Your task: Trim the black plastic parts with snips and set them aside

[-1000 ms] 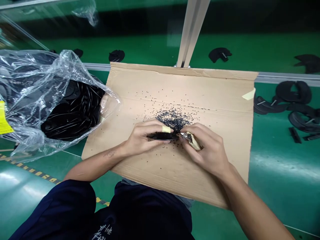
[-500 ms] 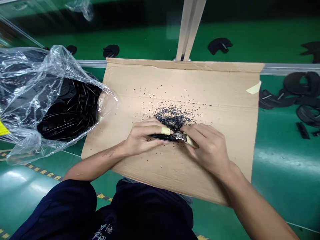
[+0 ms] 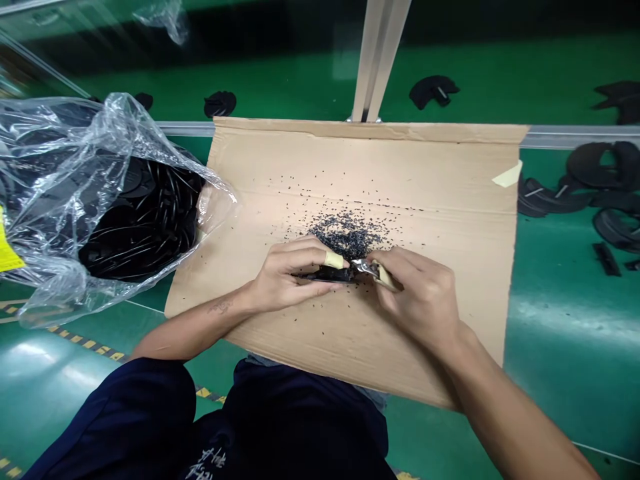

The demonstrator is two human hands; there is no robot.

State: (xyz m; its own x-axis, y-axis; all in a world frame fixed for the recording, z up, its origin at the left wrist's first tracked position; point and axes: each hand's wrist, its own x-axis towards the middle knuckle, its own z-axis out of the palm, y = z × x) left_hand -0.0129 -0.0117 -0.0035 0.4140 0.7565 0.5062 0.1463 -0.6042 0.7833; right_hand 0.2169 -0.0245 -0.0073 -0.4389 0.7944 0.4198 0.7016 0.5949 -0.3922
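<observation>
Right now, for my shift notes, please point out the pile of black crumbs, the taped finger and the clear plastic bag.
Pile of black crumbs [image 3: 346, 237]: head view, the middle of the heap.
Taped finger [image 3: 334, 260]: head view, on the tan tape.
Clear plastic bag [image 3: 107, 127]: head view, on the upper film.

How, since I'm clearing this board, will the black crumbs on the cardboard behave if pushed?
The black crumbs probably weigh little: tiny and loose, a push would likely scatter them. Strays dot the cardboard sheet, and some may catch in its crease.
</observation>
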